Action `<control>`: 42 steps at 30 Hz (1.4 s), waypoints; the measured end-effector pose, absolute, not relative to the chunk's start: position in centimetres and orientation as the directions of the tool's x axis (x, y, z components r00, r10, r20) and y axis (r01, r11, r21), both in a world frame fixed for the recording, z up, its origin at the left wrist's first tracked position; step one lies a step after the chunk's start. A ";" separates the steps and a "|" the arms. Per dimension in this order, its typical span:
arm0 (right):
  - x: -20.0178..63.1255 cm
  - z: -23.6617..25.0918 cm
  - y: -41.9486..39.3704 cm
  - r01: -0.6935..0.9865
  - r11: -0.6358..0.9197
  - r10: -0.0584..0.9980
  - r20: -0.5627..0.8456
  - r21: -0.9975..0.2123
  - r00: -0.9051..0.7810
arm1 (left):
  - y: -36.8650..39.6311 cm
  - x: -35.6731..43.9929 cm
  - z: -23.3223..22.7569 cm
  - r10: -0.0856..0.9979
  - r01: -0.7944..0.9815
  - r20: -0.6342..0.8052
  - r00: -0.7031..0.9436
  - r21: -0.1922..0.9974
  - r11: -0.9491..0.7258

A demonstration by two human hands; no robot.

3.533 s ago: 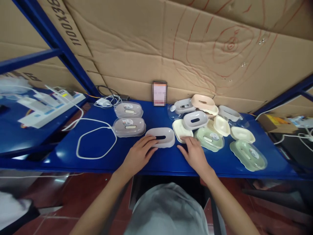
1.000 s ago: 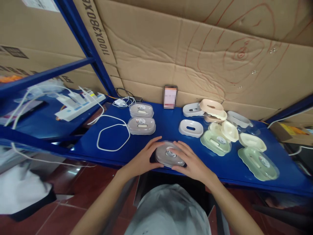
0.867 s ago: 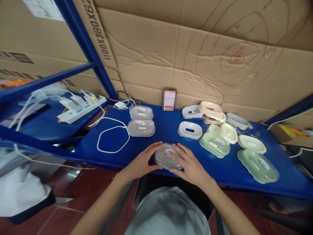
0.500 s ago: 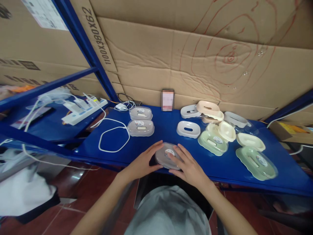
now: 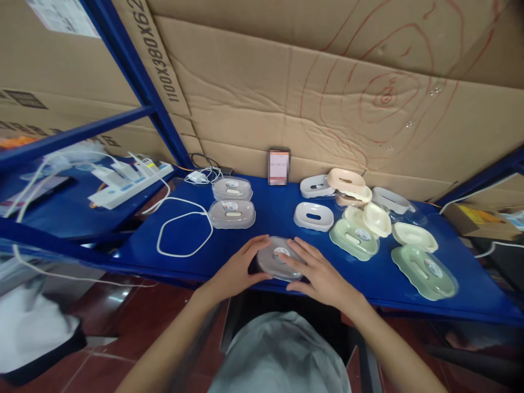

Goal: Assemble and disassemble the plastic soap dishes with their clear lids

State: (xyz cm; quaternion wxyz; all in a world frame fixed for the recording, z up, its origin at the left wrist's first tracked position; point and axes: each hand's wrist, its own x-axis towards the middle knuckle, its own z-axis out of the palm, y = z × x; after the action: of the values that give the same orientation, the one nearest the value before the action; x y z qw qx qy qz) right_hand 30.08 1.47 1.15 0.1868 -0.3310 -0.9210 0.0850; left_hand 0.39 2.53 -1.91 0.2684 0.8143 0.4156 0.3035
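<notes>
At the table's front edge, a grey soap dish [image 5: 268, 263] with a clear lid and a round sticker sits between my hands. My left hand [image 5: 236, 271] grips its left end, thumb at the near side and fingers at the far side. Curled round the right end is my right hand [image 5: 321, 275], one finger resting on the lid by the sticker. Beyond the dish, on the right, lies a grey oval tray [image 5: 314, 216] with a slot. Two lidded grey soap dishes [image 5: 232, 214] stand one behind the other at the left.
Lidded green soap dishes [image 5: 426, 273], cream trays [image 5: 415, 237] and a peach tray [image 5: 346, 180] crowd the right of the blue table [image 5: 184, 267]. A phone [image 5: 279, 166] leans on the cardboard at the back. A white cable [image 5: 184, 255] loops at left, near a power strip [image 5: 131, 185].
The view has shifted slightly. Both hands stay round the lidded grey soap dish, with hardly any change in grip.
</notes>
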 end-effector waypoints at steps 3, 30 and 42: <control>29.8 2.9 5.8 0.582 0.760 0.649 0.277 -0.290 -0.709 | 2.6 -1.0 -2.0 0.869 0.567 0.259 0.421 0.673 -0.475; 26.7 5.9 19.0 0.799 0.601 0.776 0.252 -0.015 -0.578 | 2.5 -3.2 -3.4 0.878 0.722 0.414 0.241 0.528 -0.447; 30.6 2.5 6.6 0.822 0.564 0.821 0.165 -0.082 -0.547 | 4.8 -1.2 -2.4 0.848 0.930 0.515 0.128 0.234 -0.283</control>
State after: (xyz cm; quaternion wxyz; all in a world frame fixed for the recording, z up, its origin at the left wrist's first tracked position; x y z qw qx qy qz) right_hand 30.59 6.60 2.48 0.0925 -0.4670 -0.8794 -0.0027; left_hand -1.16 4.78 -2.44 -0.0717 0.7477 0.5943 0.2873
